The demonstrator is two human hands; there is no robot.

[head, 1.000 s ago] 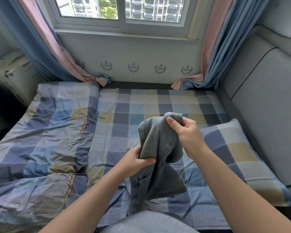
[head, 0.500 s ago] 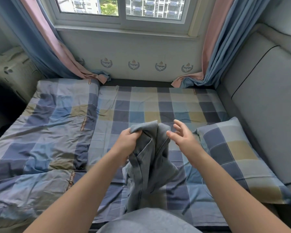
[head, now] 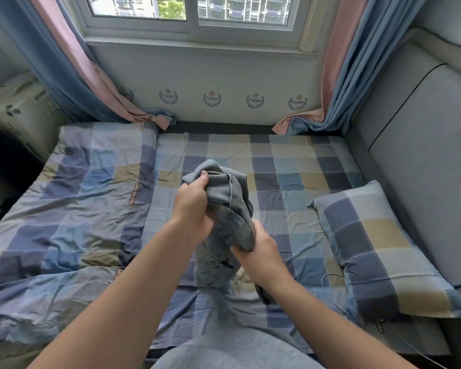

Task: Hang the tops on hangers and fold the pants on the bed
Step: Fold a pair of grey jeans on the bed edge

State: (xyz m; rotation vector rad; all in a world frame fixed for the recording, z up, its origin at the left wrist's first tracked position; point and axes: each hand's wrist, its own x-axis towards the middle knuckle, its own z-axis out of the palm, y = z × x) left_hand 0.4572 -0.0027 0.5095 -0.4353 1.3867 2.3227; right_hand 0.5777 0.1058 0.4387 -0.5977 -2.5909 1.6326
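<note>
Gripping the bunched grey garment (head: 224, 193) near its top, the left hand (head: 190, 209) holds it above the checked bed (head: 290, 166), while the right hand (head: 261, 257) clutches a lower fold, fingers curled.

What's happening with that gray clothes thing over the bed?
A person is holding a bunched-up gray garment above the checked bed. The left hand grips its top part and the right hand grips a lower edge. It is crumpled, not yet folded or hung. A pillow lies to the right.
</note>
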